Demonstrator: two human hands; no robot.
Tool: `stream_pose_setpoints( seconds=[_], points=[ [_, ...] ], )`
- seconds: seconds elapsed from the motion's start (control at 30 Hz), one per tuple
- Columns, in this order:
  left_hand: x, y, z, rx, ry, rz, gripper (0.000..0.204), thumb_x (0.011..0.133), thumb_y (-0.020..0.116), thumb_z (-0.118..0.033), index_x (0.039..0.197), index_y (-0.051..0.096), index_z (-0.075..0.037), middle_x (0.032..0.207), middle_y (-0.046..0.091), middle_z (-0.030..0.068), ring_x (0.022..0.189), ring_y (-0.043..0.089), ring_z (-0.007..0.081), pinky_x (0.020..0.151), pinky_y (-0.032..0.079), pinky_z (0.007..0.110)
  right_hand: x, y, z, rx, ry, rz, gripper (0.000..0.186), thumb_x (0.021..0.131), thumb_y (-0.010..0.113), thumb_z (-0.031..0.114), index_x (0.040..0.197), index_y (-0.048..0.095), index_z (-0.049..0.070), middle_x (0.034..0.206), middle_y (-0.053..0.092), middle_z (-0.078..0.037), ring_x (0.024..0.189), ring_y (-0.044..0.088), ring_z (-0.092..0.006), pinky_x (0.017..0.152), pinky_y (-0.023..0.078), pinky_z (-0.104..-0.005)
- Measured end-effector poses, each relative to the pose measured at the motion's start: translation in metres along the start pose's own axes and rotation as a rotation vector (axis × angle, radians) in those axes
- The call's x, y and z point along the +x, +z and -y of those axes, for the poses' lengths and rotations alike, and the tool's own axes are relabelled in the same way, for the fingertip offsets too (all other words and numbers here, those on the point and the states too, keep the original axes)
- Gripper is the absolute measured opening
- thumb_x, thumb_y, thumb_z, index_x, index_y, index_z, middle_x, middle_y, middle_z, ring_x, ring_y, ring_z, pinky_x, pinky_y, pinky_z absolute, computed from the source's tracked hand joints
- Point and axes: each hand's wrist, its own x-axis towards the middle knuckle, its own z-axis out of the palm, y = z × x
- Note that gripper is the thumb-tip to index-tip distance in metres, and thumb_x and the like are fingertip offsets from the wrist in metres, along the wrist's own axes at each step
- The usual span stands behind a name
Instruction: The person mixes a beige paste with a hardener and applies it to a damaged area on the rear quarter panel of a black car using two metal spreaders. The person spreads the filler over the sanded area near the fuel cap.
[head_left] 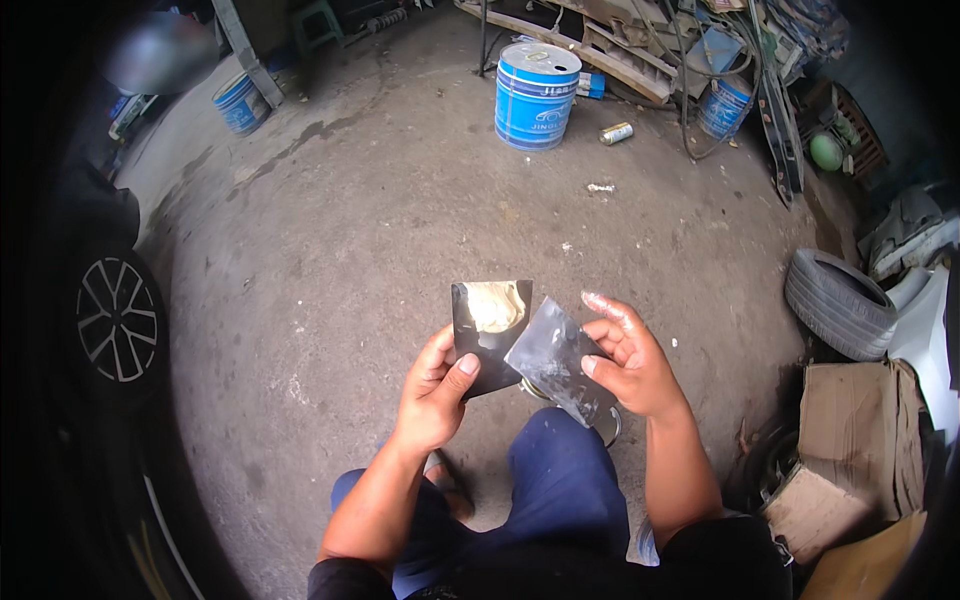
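Left fingers (462, 371) grip a black plate (490, 363) below cream paste (497, 305); right fingers (607, 372) pinch a grey plate (553, 355).

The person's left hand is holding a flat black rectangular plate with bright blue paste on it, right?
Not quite: the smeared paste is pale creamy yellow, not blue, as the head view shows. The left hand does hold the flat black rectangular plate.

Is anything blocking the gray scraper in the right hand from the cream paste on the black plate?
Nothing visible: the paste lies uncovered on the black plate. The gray scraper, held by the right hand, overlaps the plate's lower right side in view; whether they touch is unclear.
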Motion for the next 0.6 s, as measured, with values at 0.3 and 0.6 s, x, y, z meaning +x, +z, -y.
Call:
stream_pose_setpoints(
  seconds=[0.3,0.6],
  points=[
    [0.001,0.004,0.005,0.087,-0.019,0.042,0.045,0.099,0.048,-0.013,0.141,0.037,-0.003,0.133,0.051,0.0090,0.123,0.046,0.0188,0.104,0.036,0.035,0.004,0.026,-0.024,0.213,0.063,-0.077,0.066,0.082,0.054,-0.009,0.142,0.028,0.002,0.108,0.059,-0.013,0.099,0.058,-0.0158,0.087,0.047,-0.0297],
    [-0.001,0.005,0.002,0.727,0.151,-0.014,0.034,0.093,0.052,-0.002,0.127,0.053,-0.002,0.116,0.060,0.0183,0.107,0.061,0.0293,0.089,0.047,0.033,0.023,0.024,-0.006,0.366,0.006,-0.088,0.069,0.079,0.059,-0.007,0.141,0.030,0.001,0.107,0.059,-0.011,0.097,0.058,-0.0150,0.085,0.047,-0.0287]
  ],
)
